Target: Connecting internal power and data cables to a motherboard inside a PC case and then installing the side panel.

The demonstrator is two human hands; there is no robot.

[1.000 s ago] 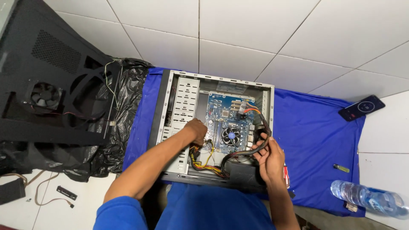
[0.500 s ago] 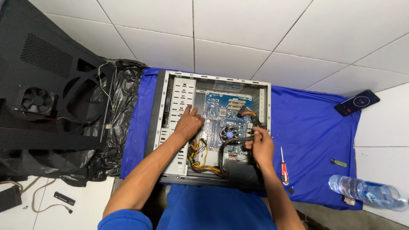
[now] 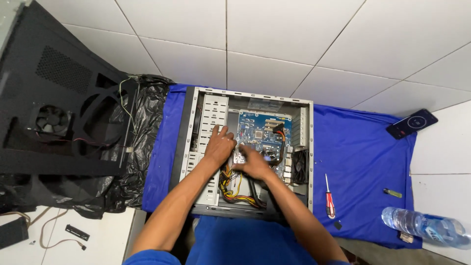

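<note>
Inside metal case: left hand, right hand on circuit board; grip unclear.

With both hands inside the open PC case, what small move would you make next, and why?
Probably ease the right hand off the motherboard to see beneath it. Both hands meet over the centre of the case, the left hand beside the drive cage, and they hide whatever they touch. Yellow cables lie loose just below.

White tiled floor carries a blue cloth, black plastic sheet and 1 phone.
</note>
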